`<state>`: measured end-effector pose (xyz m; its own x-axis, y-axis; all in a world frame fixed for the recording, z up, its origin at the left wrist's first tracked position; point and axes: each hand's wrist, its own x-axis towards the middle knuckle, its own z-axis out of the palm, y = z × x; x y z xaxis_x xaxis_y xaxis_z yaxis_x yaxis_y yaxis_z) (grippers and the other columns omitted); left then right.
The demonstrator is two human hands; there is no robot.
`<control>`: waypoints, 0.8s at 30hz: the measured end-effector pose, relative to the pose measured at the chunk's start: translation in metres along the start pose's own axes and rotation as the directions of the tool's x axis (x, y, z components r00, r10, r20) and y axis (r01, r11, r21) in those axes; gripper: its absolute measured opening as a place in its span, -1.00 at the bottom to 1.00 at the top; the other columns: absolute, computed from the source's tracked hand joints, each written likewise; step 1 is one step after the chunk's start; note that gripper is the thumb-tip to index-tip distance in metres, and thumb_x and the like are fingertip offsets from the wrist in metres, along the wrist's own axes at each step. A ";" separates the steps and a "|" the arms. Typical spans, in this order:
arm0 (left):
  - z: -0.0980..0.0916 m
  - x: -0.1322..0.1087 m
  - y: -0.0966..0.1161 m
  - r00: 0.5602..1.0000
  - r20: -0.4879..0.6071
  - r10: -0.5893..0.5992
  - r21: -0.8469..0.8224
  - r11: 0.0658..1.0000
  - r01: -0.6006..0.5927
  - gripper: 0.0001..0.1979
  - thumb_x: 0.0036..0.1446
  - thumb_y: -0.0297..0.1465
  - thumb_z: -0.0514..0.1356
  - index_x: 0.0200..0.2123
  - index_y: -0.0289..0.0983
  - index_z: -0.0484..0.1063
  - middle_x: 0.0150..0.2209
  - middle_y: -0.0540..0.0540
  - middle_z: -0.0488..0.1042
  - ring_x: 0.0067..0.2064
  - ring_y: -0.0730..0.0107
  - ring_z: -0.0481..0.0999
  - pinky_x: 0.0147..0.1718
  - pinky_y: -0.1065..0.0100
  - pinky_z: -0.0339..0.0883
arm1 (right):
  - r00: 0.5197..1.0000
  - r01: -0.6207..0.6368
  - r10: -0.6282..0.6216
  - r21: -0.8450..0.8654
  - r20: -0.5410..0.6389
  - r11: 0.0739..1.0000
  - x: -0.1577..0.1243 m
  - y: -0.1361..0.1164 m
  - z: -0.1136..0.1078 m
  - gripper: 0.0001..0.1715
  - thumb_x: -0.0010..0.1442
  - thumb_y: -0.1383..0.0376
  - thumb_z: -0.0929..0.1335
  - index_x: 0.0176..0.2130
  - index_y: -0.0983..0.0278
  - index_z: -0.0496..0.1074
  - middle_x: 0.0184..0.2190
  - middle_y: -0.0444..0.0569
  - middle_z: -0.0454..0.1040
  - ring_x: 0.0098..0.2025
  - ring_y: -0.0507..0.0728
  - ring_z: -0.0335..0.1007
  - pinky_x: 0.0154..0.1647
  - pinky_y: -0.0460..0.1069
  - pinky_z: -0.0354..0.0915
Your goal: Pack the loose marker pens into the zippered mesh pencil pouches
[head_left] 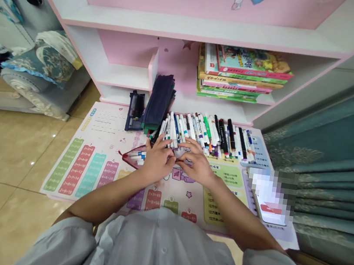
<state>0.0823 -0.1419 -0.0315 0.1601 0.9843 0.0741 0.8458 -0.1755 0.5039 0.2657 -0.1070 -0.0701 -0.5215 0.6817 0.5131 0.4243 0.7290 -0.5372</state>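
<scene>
Currently, both hands are working at a see-through pouch with dark red trim (131, 160), lying on a pastel printed desk mat (60, 168).
Left hand (159, 161) is covering the pouch's right part, right hand (195, 161) is meeting it at 3 o'clock; fingers are curling inward, can't tell if either is pinching the edge. White-and-blue pens (141, 156) are showing inside, at 9 o'clock from left hand. From both hands: loose white, black and coloured markers (208, 130) are lying at 12 to 2, dark navy fabric cases (158, 99) are resting at 11, stacked colourful books (244, 78) are sitting at 1, lit, partly pixelated phone (268, 196) is lying between 3 and 4.
</scene>
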 end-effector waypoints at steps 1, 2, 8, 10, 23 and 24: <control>-0.001 0.000 0.000 1.000 0.007 -0.005 0.002 1.000 0.005 -0.87 0.13 -0.41 0.17 -0.44 -0.21 0.49 0.19 -0.08 0.43 0.36 -0.05 0.14 0.26 -0.37 -0.16 | 1.000 -0.004 0.004 0.004 0.002 1.000 -0.001 0.000 0.000 -0.84 0.13 0.37 0.42 -0.47 0.20 0.44 0.01 0.05 0.49 0.28 0.36 0.19 0.21 0.38 0.26; -0.002 0.000 0.001 1.000 0.018 -0.011 0.003 1.000 0.011 -0.87 0.13 -0.41 0.17 -0.44 -0.21 0.49 0.20 -0.08 0.42 0.36 -0.06 0.14 0.26 -0.36 -0.17 | 1.000 -0.010 0.010 0.008 0.003 1.000 -0.002 -0.001 0.000 -0.84 0.13 0.37 0.42 -0.47 0.20 0.43 0.01 0.05 0.49 0.28 0.35 0.20 0.21 0.37 0.26; -0.003 0.000 0.000 1.000 0.013 0.000 0.009 1.000 0.000 -0.88 0.13 -0.40 0.17 -0.42 -0.19 0.50 0.21 -0.07 0.41 0.38 -0.04 0.10 0.29 -0.34 -0.21 | 0.998 -0.049 0.049 0.019 -0.025 0.999 -0.006 -0.001 -0.002 -0.84 0.15 0.36 0.42 -0.47 0.20 0.45 -0.01 0.03 0.51 0.28 0.35 0.22 0.22 0.36 0.27; -0.003 -0.001 0.000 1.000 0.008 0.007 0.014 1.000 -0.007 -0.88 0.13 -0.40 0.17 -0.42 -0.19 0.50 0.21 -0.06 0.40 0.38 -0.04 0.10 0.29 -0.33 -0.22 | 0.998 -0.054 0.054 0.026 -0.028 0.998 -0.007 -0.001 -0.002 -0.86 0.13 0.37 0.42 -0.46 0.20 0.46 0.00 0.03 0.51 0.28 0.35 0.21 0.22 0.36 0.26; -0.003 0.000 -0.003 1.000 0.018 0.026 0.057 0.998 -0.027 -0.86 0.14 -0.40 0.14 -0.43 -0.20 0.48 0.24 -0.09 0.37 0.39 -0.07 0.07 0.28 -0.37 -0.21 | 0.996 -0.074 0.075 0.012 -0.050 0.997 -0.008 -0.001 -0.001 -0.85 0.12 0.35 0.43 -0.48 0.18 0.46 0.00 0.02 0.51 0.27 0.35 0.22 0.23 0.38 0.24; -0.004 0.000 -0.004 1.000 0.018 0.025 0.063 0.998 -0.026 -0.85 0.14 -0.40 0.14 -0.44 -0.20 0.48 0.24 -0.09 0.38 0.39 -0.08 0.07 0.28 -0.37 -0.20 | 0.996 -0.073 0.073 0.008 -0.054 0.997 -0.008 0.000 -0.001 -0.85 0.12 0.35 0.42 -0.48 0.18 0.46 0.00 0.02 0.51 0.28 0.36 0.22 0.22 0.38 0.25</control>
<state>0.0770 -0.1413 -0.0304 0.1898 0.9792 0.0714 0.8717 -0.2016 0.4466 0.2702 -0.1125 -0.0738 -0.4480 0.7356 0.5082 0.4549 0.6769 -0.5787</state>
